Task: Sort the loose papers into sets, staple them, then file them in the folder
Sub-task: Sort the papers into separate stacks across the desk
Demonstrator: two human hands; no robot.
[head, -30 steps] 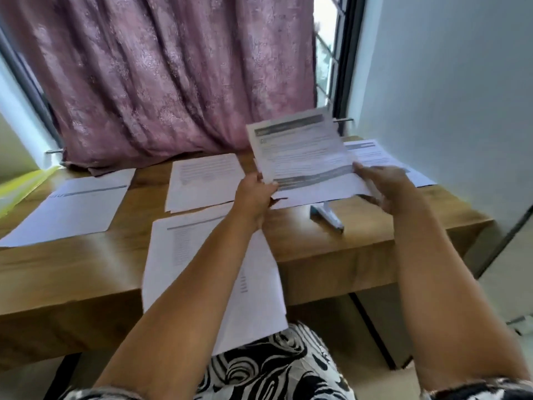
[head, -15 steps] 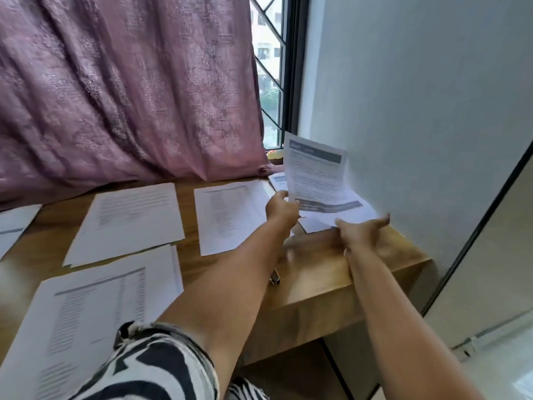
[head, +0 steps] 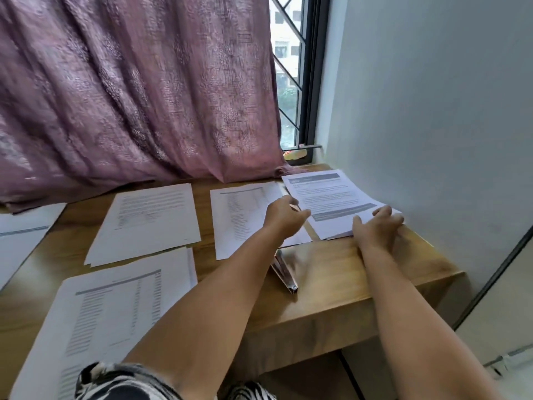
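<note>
both hands [head: 331,219] flat on the banner-header set [head: 331,200] at surface's far right corner, holding nothing, imo pages could slide off w/ a nudge

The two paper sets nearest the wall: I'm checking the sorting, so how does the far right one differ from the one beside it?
The far-right set has grey banner bars and paragraph text; the neighbouring set shows a list in narrow columns. The right hand rests on the far-right set; the left hand is over the neighbouring set. Both lie flat on the wooden desk.
</note>
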